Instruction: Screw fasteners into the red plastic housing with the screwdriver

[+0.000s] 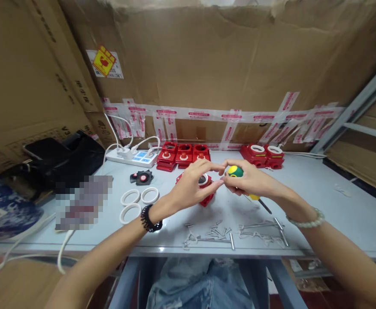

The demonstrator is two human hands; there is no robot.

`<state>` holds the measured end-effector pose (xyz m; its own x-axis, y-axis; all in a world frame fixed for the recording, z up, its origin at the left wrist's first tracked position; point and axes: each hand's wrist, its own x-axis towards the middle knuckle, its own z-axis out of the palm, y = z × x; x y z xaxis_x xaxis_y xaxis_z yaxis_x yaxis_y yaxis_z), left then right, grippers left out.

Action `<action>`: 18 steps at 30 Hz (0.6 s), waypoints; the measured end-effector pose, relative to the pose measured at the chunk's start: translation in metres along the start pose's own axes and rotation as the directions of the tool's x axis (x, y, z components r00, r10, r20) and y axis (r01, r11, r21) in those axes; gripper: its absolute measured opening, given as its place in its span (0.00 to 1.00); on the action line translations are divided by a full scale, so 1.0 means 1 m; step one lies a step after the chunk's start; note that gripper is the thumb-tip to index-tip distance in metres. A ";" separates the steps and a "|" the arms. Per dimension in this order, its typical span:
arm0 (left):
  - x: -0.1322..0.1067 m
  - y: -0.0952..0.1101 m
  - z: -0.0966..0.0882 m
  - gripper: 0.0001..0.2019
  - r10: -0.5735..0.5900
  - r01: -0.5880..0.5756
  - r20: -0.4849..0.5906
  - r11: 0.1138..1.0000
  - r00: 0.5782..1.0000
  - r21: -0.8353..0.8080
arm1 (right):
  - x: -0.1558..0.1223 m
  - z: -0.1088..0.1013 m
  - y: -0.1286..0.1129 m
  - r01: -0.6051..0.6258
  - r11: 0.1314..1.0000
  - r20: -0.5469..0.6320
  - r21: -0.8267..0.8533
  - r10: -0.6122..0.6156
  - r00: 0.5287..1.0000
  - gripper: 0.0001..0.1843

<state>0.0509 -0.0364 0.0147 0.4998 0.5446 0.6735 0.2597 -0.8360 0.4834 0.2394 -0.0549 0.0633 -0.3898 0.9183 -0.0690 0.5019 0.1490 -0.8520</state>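
My right hand (246, 178) is closed around a screwdriver (235, 171) with a green and yellow handle. Its dark shaft slants down to the right, below the palm. My left hand (197, 180) is held just to the left, thumb and forefinger apart in a curve, their tips close to the right fingers. I see nothing held between them. Behind and under the left hand sits a red housing (207, 200) with a white ring (203, 179) on it, partly covered by the hand.
Three red housings (184, 161) and a white power strip (133, 157) stand at the back; two ringed red housings (262, 156) are further right. Loose white rings (130, 213) and a black part (143, 177) lie left. Screws (218, 231) and T-shaped metal bars (232, 241) lie along the front.
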 end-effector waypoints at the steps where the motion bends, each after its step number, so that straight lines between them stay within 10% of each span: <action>1: 0.001 0.000 0.003 0.11 -0.012 0.012 -0.023 1.000 1.000 -0.014 | 0.002 0.001 0.002 -0.002 1.000 0.005 0.025 0.002 1.000 0.08; 18: -0.009 -0.016 0.027 0.06 -0.057 0.057 -0.022 0.998 0.998 0.011 | 0.005 0.001 0.018 -0.121 0.978 0.062 0.170 0.112 0.992 0.22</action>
<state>0.0641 -0.0300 -0.0138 0.4656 0.5928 0.6571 0.2973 -0.8041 0.5148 0.2458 -0.0476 0.0467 -0.3781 0.9047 -0.1963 0.4071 -0.0280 -0.9130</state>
